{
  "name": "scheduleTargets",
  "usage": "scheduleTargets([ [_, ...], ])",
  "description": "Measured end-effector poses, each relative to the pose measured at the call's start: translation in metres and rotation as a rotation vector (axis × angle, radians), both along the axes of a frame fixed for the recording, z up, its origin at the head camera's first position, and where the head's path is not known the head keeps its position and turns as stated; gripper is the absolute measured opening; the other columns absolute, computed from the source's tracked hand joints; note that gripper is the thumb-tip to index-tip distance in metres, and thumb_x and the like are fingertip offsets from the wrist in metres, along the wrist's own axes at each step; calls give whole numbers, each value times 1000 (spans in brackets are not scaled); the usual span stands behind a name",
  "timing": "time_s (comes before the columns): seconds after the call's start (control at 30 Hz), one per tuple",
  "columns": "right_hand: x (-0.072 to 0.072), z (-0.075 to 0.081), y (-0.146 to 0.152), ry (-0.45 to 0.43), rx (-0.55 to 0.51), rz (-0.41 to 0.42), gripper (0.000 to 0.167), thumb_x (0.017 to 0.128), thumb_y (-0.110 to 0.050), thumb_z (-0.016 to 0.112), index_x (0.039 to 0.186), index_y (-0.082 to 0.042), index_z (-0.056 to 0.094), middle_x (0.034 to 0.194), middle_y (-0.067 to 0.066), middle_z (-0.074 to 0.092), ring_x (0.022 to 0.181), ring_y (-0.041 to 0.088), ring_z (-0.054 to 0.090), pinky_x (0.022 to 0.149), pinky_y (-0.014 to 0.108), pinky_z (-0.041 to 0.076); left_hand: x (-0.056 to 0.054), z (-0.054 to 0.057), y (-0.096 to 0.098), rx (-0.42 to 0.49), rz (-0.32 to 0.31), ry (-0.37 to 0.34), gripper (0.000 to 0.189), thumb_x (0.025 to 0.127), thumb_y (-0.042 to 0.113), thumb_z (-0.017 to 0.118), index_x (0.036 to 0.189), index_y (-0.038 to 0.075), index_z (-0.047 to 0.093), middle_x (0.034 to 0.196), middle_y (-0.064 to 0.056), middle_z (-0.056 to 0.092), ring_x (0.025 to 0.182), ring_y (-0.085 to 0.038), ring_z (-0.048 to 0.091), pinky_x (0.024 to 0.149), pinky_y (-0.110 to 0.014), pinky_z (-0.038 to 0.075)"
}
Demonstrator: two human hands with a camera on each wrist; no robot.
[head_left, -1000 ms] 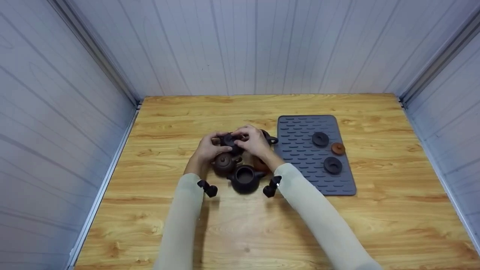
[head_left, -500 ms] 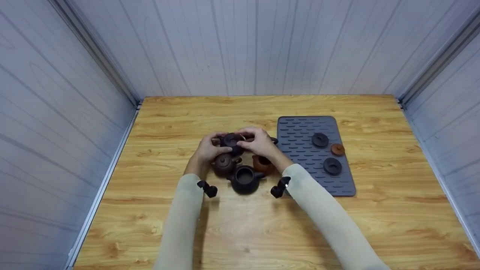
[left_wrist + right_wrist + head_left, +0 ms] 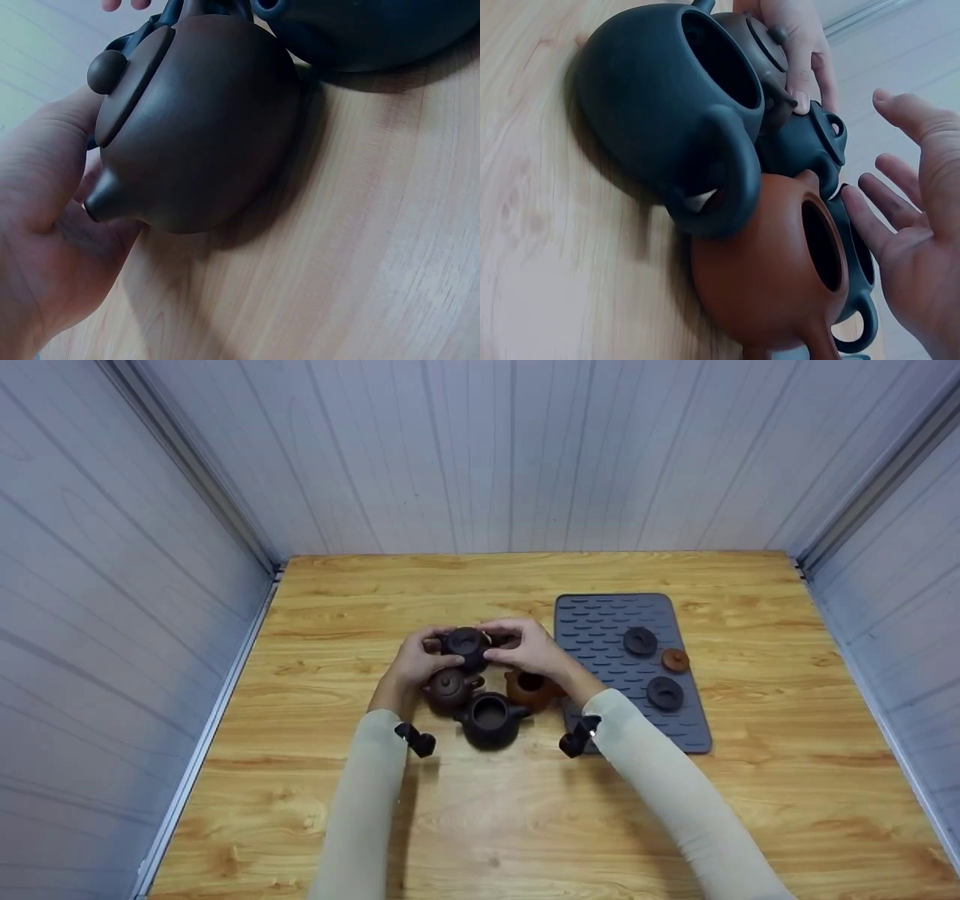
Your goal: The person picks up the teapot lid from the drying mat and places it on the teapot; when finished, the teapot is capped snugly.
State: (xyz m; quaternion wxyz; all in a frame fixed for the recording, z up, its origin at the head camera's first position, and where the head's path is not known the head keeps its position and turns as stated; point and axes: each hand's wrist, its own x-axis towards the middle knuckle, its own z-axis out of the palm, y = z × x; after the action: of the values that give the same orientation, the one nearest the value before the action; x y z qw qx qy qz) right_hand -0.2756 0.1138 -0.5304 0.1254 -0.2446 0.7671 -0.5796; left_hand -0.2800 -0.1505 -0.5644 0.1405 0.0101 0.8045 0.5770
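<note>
Plainly, the lidded black teapot [image 3: 466, 648] sits within the left grip [image 3: 420, 657].

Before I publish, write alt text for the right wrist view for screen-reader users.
A left hand holds a lidded black teapot while an open right hand hovers beside it. Around it on a wooden table stand a lidded brown teapot, a lidless orange teapot, a lidless black teapot and a partly hidden black one.
</note>
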Motion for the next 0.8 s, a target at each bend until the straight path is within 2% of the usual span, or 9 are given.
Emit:
scheduleTargets([
  [0.2,4,3,10,-60,-42,-9,51,103,5,76,152,9,64,159,32,64,146,54,63,100,18,60,2,0,1,33,18,16,63,96,3,88,155,11,68,151,-26,71,138,-31,67,101,-25,54],
  [0.3,5,5,17,-52,-42,-20,50,102,5,76,151,9,65,158,32,65,147,54,62,112,34,62,2,-1,2,41,24,31,63,95,1,88,155,8,68,150,-28,72,136,-32,68,98,-23,54],
  [0.43,4,7,28,-15,-27,-24,48,102,4,77,149,8,67,157,32,65,144,57,63,115,47,61,3,0,4,32,20,28,64,95,1,87,155,7,67,149,-28,70,135,-33,67,99,-25,54],
  [0.57,4,8,39,-25,-38,-32,48,102,4,77,149,8,67,156,33,65,142,60,62,104,26,62,2,3,3,-23,-20,55,64,96,2,86,156,5,65,149,-27,68,138,-36,65,108,-34,53],
  [0.7,4,7,49,-37,-57,-55,48,101,6,78,147,10,67,155,34,65,146,57,60,102,20,62,2,6,2,-65,-63,110,67,94,4,87,156,2,63,148,-27,66,138,-41,64,118,-44,50],
  [0.8,3,5,57,-29,-51,-68,47,101,6,78,146,11,67,155,34,65,147,57,60,99,19,63,0,8,2,-55,-84,125,71,93,6,89,158,1,61,155,-27,64,141,-42,64,124,-49,48],
])
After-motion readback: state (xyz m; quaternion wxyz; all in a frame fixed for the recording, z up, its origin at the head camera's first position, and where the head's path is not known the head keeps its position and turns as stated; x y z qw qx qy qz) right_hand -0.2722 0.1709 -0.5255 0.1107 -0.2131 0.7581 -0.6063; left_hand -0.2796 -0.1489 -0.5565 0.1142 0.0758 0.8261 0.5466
